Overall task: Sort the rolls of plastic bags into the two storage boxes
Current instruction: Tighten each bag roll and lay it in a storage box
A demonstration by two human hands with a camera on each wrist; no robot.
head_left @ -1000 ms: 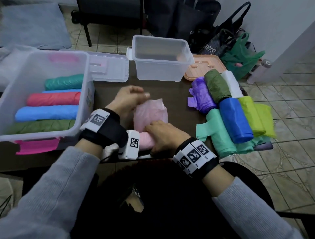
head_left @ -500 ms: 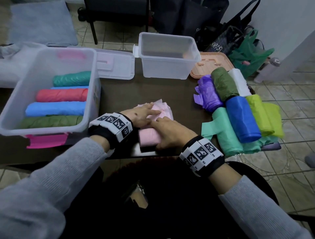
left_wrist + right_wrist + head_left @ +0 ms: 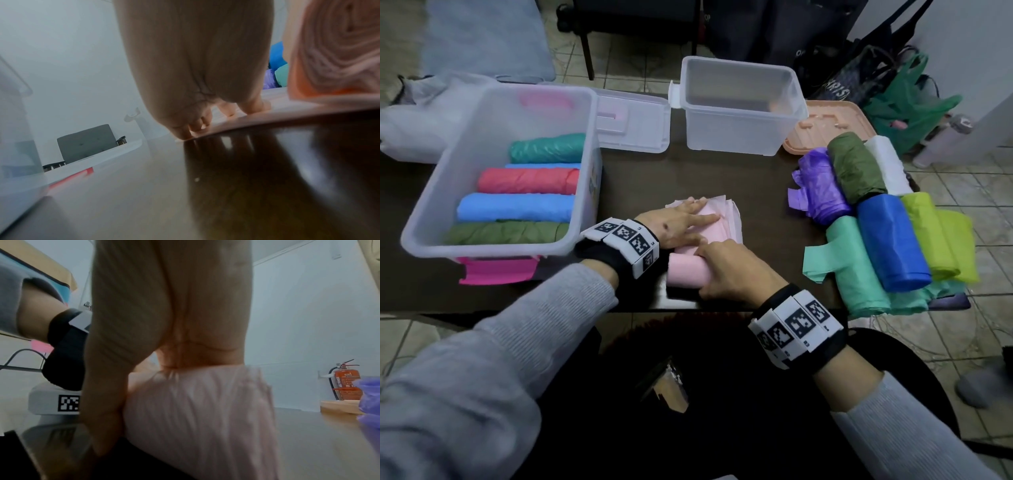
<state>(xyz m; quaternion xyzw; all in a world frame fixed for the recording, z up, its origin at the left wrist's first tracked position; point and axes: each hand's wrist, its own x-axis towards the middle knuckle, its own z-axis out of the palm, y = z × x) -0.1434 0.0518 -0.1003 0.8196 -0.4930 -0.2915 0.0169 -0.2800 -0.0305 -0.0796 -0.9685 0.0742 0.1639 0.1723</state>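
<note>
A pale pink roll of bags [image 3: 685, 272] lies at the table's near edge, its loose end [image 3: 727, 219] spread flat behind it. My left hand [image 3: 678, 222] presses straight fingers on that loose sheet; the left wrist view shows the fingertips [image 3: 185, 134] on its edge beside the roll [image 3: 339, 48]. My right hand [image 3: 726, 270] curls over the roll's right part, thumb on the near side; the right wrist view shows the palm [image 3: 174, 305] on top of the roll [image 3: 201, 418]. The large clear box [image 3: 482, 248] at left holds several rolls. The small clear box [image 3: 736, 63] stands behind.
A pile of several rolls [image 3: 887, 236] in purple, olive, white, blue, yellow-green and mint lies on the table's right part. A clear lid [image 3: 633, 123] and a peach lid [image 3: 828, 126] lie by the small box. Bags stand on the floor at the back right.
My left hand has lowered the pink loose end from a raised hold and now lies flat on it. My right hand has stayed on the roll.
</note>
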